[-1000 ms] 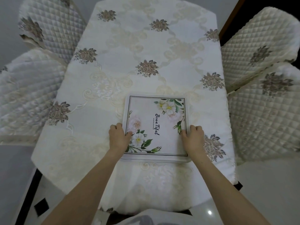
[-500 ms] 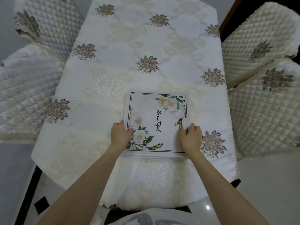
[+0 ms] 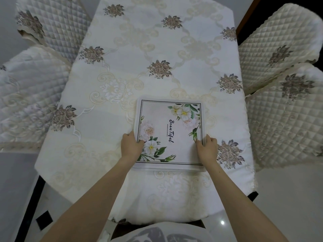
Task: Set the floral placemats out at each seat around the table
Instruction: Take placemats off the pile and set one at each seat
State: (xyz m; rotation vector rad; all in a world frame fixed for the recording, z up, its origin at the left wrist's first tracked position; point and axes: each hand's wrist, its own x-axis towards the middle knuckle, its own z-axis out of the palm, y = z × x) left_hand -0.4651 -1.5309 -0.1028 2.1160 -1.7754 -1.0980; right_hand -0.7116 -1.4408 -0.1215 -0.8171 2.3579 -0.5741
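A stack of floral placemats point(image 3: 170, 130), white with a dark border line, printed flowers and black script, lies flat on the table near its front end. My left hand point(image 3: 131, 146) grips the stack's left edge, thumb on top. On the opposite edge my right hand point(image 3: 208, 149) holds it the same way. How many mats the stack holds is not clear.
The table point(image 3: 122, 70) wears a cream cloth with brown embroidered flowers. Two quilted chairs stand on the left point(image 3: 31, 95) point(image 3: 52, 21) and two on the right point(image 3: 279, 44) point(image 3: 286, 119). A chair back point(image 3: 157, 231) sits right below me.
The placemat stack and both hands have shifted slightly away from me and a little to the right on the cloth. My grip on both edges stays the same.
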